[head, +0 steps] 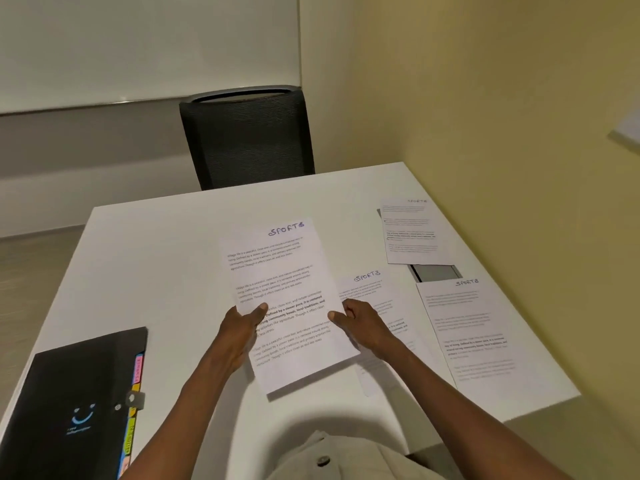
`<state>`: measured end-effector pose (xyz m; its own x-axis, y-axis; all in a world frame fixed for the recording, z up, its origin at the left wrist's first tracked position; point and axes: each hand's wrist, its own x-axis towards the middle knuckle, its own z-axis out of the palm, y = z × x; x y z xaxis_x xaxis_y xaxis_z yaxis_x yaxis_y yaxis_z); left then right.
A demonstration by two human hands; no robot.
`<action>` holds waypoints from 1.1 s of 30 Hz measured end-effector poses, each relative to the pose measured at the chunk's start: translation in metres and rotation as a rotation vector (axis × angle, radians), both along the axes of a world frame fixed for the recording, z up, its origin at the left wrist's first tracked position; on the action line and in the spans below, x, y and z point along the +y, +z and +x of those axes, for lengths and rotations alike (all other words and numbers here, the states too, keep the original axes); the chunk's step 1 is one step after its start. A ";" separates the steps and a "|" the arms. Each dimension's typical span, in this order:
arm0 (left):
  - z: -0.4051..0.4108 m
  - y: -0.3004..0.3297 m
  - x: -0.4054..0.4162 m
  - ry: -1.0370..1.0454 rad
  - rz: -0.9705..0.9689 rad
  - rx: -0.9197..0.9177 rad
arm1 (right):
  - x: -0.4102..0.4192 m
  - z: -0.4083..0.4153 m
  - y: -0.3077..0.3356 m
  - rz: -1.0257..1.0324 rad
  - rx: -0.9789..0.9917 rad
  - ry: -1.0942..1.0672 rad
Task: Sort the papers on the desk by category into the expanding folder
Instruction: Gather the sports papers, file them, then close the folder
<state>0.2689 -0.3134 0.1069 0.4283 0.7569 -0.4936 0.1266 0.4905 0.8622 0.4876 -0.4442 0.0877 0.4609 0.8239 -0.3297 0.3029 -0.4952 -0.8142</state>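
Head view: both hands hold one sheet (277, 299) headed "SPORTS" just above the white counter (156, 265). The left hand (242, 327) pinches its left edge, thumb on top; the right hand (360, 323) pinches the right edge the same way, so each grip is pressed onto the paper. The sheet looks slightly lifted at the near end, with a shadow under it.

To do this step well, I judge the heading should be read first, then the sheet carried flat to the folder (79, 393), which lies shut at the near left with its clasp fastened; it must be opened and the matching tab (138, 367) found before sliding the paper in without creasing.

Count: four sheets in sight, all marked "SPORTS": the held one, one (367, 289) partly under the right hand, one (478, 334) at the right edge, one (412, 233) farther back. One folder. One chair (246, 140) beyond the counter.
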 end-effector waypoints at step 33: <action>0.017 0.010 -0.090 0.447 0.320 0.460 | -0.072 0.123 -0.084 -0.233 -0.190 -0.178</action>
